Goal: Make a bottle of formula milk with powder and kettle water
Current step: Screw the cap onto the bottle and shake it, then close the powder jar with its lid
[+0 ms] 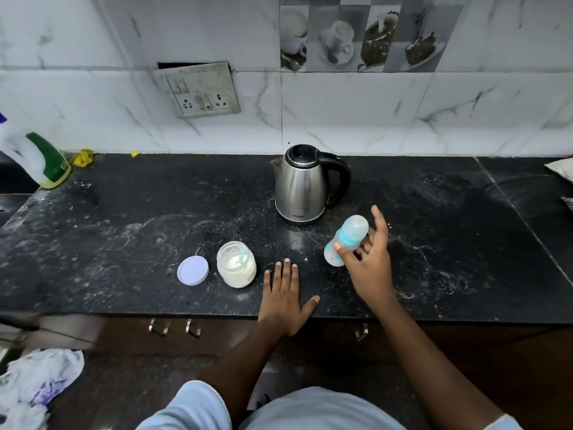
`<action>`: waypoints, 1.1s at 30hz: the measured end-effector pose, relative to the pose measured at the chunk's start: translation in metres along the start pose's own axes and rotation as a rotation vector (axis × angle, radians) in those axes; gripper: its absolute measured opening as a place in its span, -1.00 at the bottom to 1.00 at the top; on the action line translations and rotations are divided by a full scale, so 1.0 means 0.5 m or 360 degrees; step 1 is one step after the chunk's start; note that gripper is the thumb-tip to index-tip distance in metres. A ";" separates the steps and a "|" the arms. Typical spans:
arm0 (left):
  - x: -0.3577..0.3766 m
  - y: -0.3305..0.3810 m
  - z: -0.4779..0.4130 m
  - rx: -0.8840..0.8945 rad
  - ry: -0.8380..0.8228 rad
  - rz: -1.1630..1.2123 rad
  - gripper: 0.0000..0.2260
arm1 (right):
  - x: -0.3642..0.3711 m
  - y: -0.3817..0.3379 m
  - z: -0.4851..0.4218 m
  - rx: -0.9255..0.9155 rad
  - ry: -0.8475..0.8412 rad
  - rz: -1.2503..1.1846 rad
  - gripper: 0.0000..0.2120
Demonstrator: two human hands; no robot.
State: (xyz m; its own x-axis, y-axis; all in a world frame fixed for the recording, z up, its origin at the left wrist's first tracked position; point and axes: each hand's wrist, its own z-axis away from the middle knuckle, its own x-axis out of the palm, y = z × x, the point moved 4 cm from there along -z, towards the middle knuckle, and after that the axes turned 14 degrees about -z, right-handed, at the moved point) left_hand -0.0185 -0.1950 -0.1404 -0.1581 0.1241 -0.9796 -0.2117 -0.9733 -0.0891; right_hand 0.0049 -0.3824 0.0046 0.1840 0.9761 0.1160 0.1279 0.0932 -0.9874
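Black speckled counter (124, 231) against marble-look wall tiles. Right hand (370, 262) holds baby bottle (345, 242) tilted near the counter's front, thumb and fingers pinching its lower body; blue collar and clear cap on. Left hand (286, 297) flat on counter, fingers spread, gripping nothing. Left of it: open jar (236, 264) part-filled with white powder, scoop inside; lid (193, 270) beside jar. Steel kettle (305, 184) behind, lid closed.
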 end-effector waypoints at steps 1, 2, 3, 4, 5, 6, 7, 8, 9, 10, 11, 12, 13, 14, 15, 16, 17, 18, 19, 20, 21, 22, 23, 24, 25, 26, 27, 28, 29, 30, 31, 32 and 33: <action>0.001 0.000 0.000 0.0001 -0.0005 -0.0007 -0.10 | -0.002 0.016 0.000 -0.0009 0.0004 0.0079 -0.05; 0.001 0.000 0.000 0.0002 -0.0010 -0.0013 -0.10 | -0.002 0.032 0.000 -0.0021 0.0000 0.0157 -0.04; 0.000 0.000 0.000 0.0003 -0.0012 -0.0016 -0.10 | -0.002 0.047 -0.001 -0.0034 -0.0019 0.0227 -0.04; 0.000 0.000 0.000 0.0003 -0.0015 -0.0017 -0.10 | -0.001 0.060 -0.001 -0.0044 -0.0043 0.0278 -0.04; 0.000 0.000 0.000 0.0002 -0.0019 -0.0016 -0.10 | 0.001 0.070 -0.001 -0.0050 -0.0065 0.0312 -0.04; -0.001 0.000 0.000 0.0000 -0.0021 -0.0014 -0.10 | 0.002 0.079 -0.001 -0.0050 -0.0077 0.0333 -0.04; -0.001 0.000 0.000 0.0000 -0.0022 -0.0012 -0.10 | 0.003 0.085 -0.002 -0.0043 -0.0080 0.0350 -0.04; -0.001 0.001 0.000 0.0001 -0.0021 -0.0009 -0.10 | 0.002 0.091 -0.003 -0.0033 -0.0077 0.0367 -0.04; -0.001 0.000 0.000 0.0001 -0.0018 -0.0004 -0.10 | 0.000 0.099 -0.004 -0.0025 -0.0078 0.0387 -0.05; -0.001 0.000 0.000 0.0000 -0.0014 0.0002 -0.10 | -0.002 0.107 -0.005 -0.0016 -0.0084 0.0407 -0.05; -0.001 0.000 0.000 -0.0002 -0.0010 0.0007 -0.10 | -0.005 0.115 -0.004 -0.0005 -0.0096 0.0423 -0.05; -0.001 0.000 0.000 -0.0003 -0.0010 0.0012 -0.10 | -0.008 0.123 -0.004 0.0004 -0.0105 0.0434 -0.04; -0.002 0.000 0.000 -0.0001 -0.0012 0.0016 -0.11 | -0.011 0.129 -0.003 0.0006 -0.0109 0.0445 -0.04; -0.002 -0.001 0.000 -0.0001 -0.0015 0.0020 -0.11 | -0.013 0.134 -0.002 0.0005 -0.0105 0.0452 -0.04; -0.003 -0.001 0.000 -0.0002 -0.0020 0.0025 -0.11 | -0.015 0.137 -0.001 0.0005 -0.0096 0.0456 -0.04; -0.004 -0.001 0.000 -0.0004 -0.0023 0.0028 -0.11 | -0.016 0.138 -0.001 0.0005 -0.0087 0.0457 -0.04; -0.004 -0.001 0.000 -0.0005 -0.0027 0.0030 -0.11 | -0.016 0.139 0.000 0.0008 -0.0083 0.0459 -0.03; -0.005 -0.001 0.001 -0.0006 -0.0030 0.0033 -0.11 | -0.015 0.139 0.000 0.0013 -0.0081 0.0461 -0.03; -0.006 -0.001 0.001 -0.0006 -0.0034 0.0036 -0.11 | -0.014 0.140 0.000 0.0023 -0.0080 0.0458 -0.03; -0.006 0.000 0.001 -0.0006 -0.0039 0.0041 -0.10 | -0.016 0.145 0.000 0.0036 -0.0078 0.0458 -0.03; -0.007 0.000 0.002 -0.0010 -0.0039 0.0043 -0.10 | -0.017 0.147 0.001 0.0046 -0.0077 0.0461 -0.02; -0.009 -0.001 0.003 -0.0012 -0.0040 0.0042 -0.10 | -0.018 0.150 0.001 0.0056 -0.0072 0.0462 0.00; -0.010 0.000 0.004 -0.0014 -0.0047 0.0042 -0.09 | -0.020 0.153 0.003 0.0064 -0.0069 0.0456 0.03; -0.012 -0.001 0.003 -0.0018 -0.0057 0.0044 -0.09 | -0.020 0.154 0.004 0.0054 -0.0062 0.0453 0.06; -0.013 -0.002 0.003 -0.0020 -0.0070 0.0048 -0.08 | -0.022 0.153 0.008 0.0018 -0.0046 0.0469 0.07; -0.015 -0.002 0.003 -0.0020 -0.0080 0.0057 -0.09 | -0.023 0.150 0.012 -0.0052 -0.0025 0.0511 0.05; -0.018 -0.003 0.003 -0.0017 -0.0086 0.0075 -0.09 | -0.023 0.143 0.016 -0.0141 -0.0001 0.0574 -0.01; -0.022 -0.003 0.005 -0.0006 -0.0083 0.0106 -0.10 | -0.024 0.135 0.020 -0.0228 0.0026 0.0635 -0.07; -0.027 -0.003 0.008 0.0005 -0.0068 0.0151 -0.10 | -0.023 0.127 0.024 -0.0307 0.0052 0.0672 -0.13; -0.033 -0.004 0.014 0.0017 -0.0043 0.0205 -0.10 | -0.020 0.118 0.027 -0.0378 0.0077 0.0678 -0.17; -0.040 -0.006 0.022 0.0026 -0.0010 0.0263 -0.10 | -0.014 0.108 0.031 -0.0444 0.0094 0.0663 -0.17; -0.048 -0.010 0.031 0.0038 0.0026 0.0320 -0.09 | -0.007 0.099 0.032 -0.0501 0.0101 0.0642 -0.18; -0.056 -0.014 0.042 0.0055 0.0067 0.0372 -0.10 | 0.001 0.089 0.033 -0.0556 0.0097 0.0628 -0.19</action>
State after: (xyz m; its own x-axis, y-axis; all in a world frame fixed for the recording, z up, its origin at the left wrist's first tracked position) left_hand -0.0329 -0.1876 -0.1087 -0.1665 -0.1129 -0.9796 -0.2073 -0.9672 0.1467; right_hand -0.0055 -0.3746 -0.0410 0.3386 0.9095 -0.2412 0.3524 -0.3602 -0.8637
